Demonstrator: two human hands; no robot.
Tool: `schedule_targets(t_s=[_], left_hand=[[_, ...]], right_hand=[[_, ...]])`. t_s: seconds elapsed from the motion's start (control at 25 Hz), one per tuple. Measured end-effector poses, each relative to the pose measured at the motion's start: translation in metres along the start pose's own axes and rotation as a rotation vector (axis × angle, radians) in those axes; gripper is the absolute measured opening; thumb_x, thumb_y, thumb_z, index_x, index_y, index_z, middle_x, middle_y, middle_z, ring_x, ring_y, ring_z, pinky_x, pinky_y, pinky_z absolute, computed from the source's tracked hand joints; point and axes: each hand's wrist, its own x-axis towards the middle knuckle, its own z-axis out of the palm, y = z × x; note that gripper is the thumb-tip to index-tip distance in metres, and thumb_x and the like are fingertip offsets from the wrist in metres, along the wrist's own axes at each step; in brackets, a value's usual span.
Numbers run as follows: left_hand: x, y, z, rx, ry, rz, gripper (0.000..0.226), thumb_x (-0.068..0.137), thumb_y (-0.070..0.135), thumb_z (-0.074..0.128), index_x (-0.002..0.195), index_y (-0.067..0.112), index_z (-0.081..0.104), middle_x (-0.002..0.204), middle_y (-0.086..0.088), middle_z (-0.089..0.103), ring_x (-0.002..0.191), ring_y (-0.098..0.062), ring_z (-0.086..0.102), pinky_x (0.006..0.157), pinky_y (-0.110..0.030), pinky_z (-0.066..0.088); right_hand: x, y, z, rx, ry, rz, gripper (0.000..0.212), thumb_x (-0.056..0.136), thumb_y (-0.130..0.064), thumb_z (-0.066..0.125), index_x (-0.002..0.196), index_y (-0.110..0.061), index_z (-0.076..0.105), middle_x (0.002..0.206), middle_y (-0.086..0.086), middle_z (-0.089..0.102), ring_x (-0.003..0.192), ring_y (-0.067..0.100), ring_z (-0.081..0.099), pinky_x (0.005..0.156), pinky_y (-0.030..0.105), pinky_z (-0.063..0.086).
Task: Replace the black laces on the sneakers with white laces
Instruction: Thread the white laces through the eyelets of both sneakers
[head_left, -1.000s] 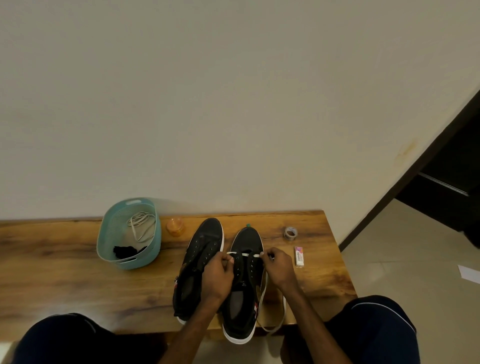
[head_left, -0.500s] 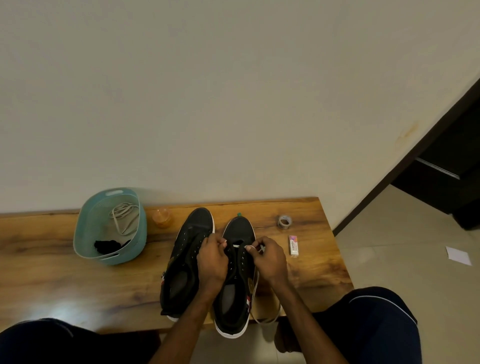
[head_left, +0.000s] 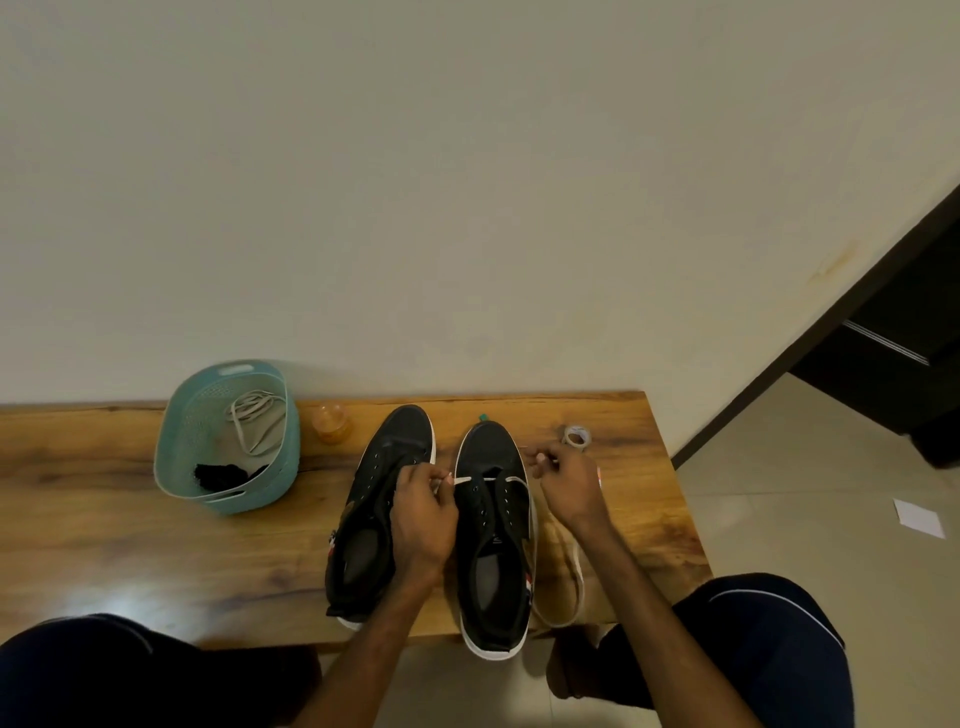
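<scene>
A teal perforated plastic basket (head_left: 176, 457) stands on the long brown wooden table (head_left: 104, 519), at about ten o'clock from the pair of shoes; inside it a coiled pale lace (head_left: 254, 421) lies toward twelve o'clock and a bundle of black laces (head_left: 221, 477) toward six. Just beside the basket, at its three o'clock, sits a small orange translucent cup (head_left: 331, 423).

Next comes the left black canvas sneaker with a white sole (head_left: 400, 447), toe pointing to twelve o'clock; the left hand (head_left: 421, 512) lies over its inner edge, fingers curled, pinching one end of the flat white lace (head_left: 475, 478). That lace runs as a single bar across the front eyelets of the right black canvas sneaker (head_left: 491, 447), which stands just beside its mate with its heel overhanging the table's near edge; a tiny green object (head_left: 483, 417) shows at its toe.

The right hand (head_left: 569, 486) hovers at three o'clock of that shoe, well apart from the left hand; its fingertips are pinched together on the lace's other side, whose long slack loop trails down to five o'clock. A small roll of clear tape (head_left: 575, 435) sits at the hand's twelve o'clock; far off at three o'clock a white paper slip (head_left: 918, 518) lies on the tiled floor.
</scene>
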Motion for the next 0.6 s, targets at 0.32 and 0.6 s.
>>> schedule_targets(t_s=[0.32, 0.6], left_hand=[[-0.018, 0.006, 0.015, 0.118, -0.150, 0.036, 0.047, 0.092, 0.060, 0.042, 0.099, 0.017, 0.059, 0.099, 0.004, 0.055, 0.093, -0.012, 0.056, 0.075, -0.025, 0.050], [-0.012, 0.010, 0.016, 0.069, -0.127, 0.047, 0.044, 0.088, 0.039, 0.069, 0.121, 0.017, 0.053, 0.099, 0.009, 0.048, 0.089, -0.008, 0.054, 0.066, -0.014, 0.037]], right_hand=[[0.000, -0.008, 0.009, -0.158, -0.256, -0.104, 0.009, 0.090, -0.008, 0.068, 0.087, -0.017, 0.066, 0.080, 0.000, 0.071, 0.071, 0.007, 0.067, 0.070, 0.030, 0.059], [0.020, -0.006, 0.017, -0.299, -0.403, -0.137, 0.006, 0.090, -0.015, 0.066, 0.093, -0.014, 0.071, 0.086, -0.003, 0.068, 0.075, 0.005, 0.060, 0.065, 0.016, 0.047]])
